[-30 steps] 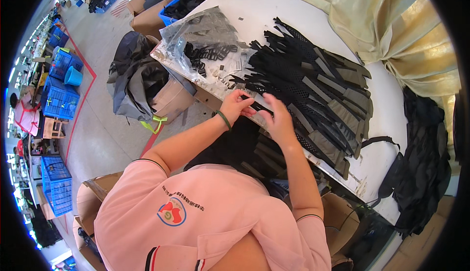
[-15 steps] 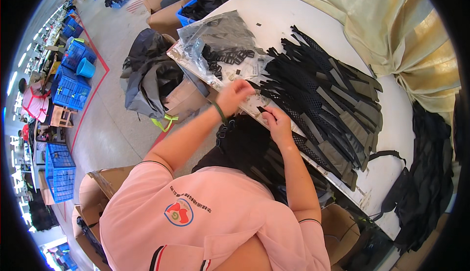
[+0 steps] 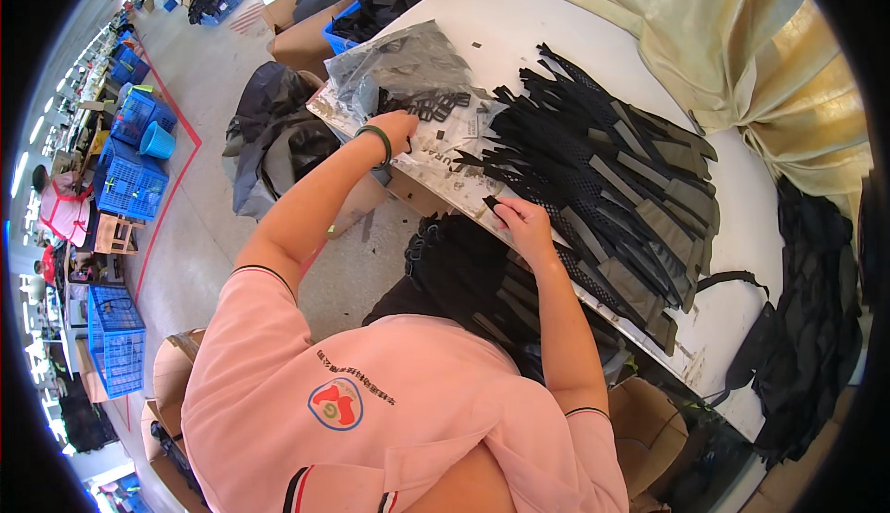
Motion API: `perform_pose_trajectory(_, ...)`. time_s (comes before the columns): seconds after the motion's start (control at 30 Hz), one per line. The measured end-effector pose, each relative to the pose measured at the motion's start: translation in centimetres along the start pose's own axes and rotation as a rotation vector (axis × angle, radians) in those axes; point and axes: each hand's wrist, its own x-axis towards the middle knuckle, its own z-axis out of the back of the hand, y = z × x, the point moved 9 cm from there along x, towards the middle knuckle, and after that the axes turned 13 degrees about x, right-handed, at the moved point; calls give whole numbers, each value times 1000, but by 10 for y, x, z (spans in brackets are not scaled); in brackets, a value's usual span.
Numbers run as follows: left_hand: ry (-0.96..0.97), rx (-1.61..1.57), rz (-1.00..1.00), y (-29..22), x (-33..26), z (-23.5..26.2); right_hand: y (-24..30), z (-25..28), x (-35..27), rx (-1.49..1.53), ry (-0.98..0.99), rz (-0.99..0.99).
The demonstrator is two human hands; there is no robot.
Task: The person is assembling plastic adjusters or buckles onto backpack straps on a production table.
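At the left end of the white table (image 3: pixel 454 12), my left hand (image 3: pixel 397 129) reaches to a small pile of black plastic buckles (image 3: pixel 439 105). Its fingertips are mostly hidden, so what they grip does not show. My right hand (image 3: pixel 527 228) is closed at the table's near edge, pinching the end of a black strap (image 3: pixel 491 202) between thumb and fingers. Just beyond it lies a wide fan of black mesh-and-webbing straps (image 3: pixel 593 170) with grey-green fabric ends. More black straps (image 3: pixel 454 258), some with buckles on them, hang over my lap below the edge.
A clear plastic bag (image 3: pixel 399 61) lies behind the buckles. Left of the table stands a carton heaped with dark fabric (image 3: pixel 278 142); a blue crate (image 3: pixel 341 35) is behind. A gold curtain (image 3: pixel 723 40) borders the far side. Black straps (image 3: pixel 816 318) hang at right.
My left hand has moved left and away from the right hand, over to the buckles. My right hand stays nearly in place, still pinching the strap end.
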Motion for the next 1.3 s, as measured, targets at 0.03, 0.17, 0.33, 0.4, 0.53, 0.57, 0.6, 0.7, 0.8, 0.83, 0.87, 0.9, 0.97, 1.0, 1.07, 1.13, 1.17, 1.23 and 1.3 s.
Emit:
perform_pose_trajectory(0.03,-62,-81,-30,-4,-1,9,0,0,1,29,-4,-33)
perform_pose_trajectory(0.17,-288,-581,-44,-33,-21,41,15,-4,-5,147,1,-125)
perform_pose_trajectory(0.33,-4,-1650,-70,-133,-61,18,39,-12,-23,316,51,-198)
perform_pose_trajectory(0.4,-47,-1686,-105,-154,-68,17,41,-14,-29,366,64,-234)
perform_pose_trajectory(0.53,-129,-1768,-150,-172,-71,14,36,-11,-40,429,28,-329)
perform_pose_trajectory(0.57,-125,-1767,-155,-173,-70,13,36,-9,-41,461,16,-330)
perform_pose_trajectory(0.6,-112,-1760,-182,-176,-70,12,36,-8,-42,463,12,-328)
perform_pose_trajectory(0.7,-148,-1723,-236,-179,-72,18,35,-2,-44,533,-60,-297)
perform_pose_trajectory(0.8,-285,-1562,-251,-177,-78,33,40,1,-44,513,-83,-226)
perform_pose_trajectory(0.83,-371,-1429,-236,-174,-81,40,41,2,-43,499,-95,-189)
perform_pose_trajectory(0.87,-370,-1428,-237,-174,-81,39,43,3,-43,484,-108,-152)
perform_pose_trajectory(0.9,-417,-1438,-254,-174,-83,42,44,1,-43,485,-108,-152)
perform_pose_trajectory(0.97,-463,-1448,-268,-172,-85,44,52,3,-44,387,-150,-70)
perform_pose_trajectory(1.0,-489,-1430,-278,-171,-86,44,53,3,-44,387,-150,-71)
perform_pose_trajectory(1.07,-512,-1412,-289,-170,-87,47,55,1,-45,412,-139,-77)
perform_pose_trajectory(1.13,-559,-1352,-309,-169,-91,54,54,-1,-46,508,-100,-117)
perform_pose_trajectory(1.17,-558,-1352,-309,-168,-92,54,52,-5,-46,603,-60,-157)
perform_pose_trajectory(1.23,-527,-1400,-309,-169,-91,53,52,-6,-47,616,-57,-165)
perform_pose_trajectory(1.3,-522,-1430,-317,-169,-90,52,51,-7,-48,630,-53,-172)
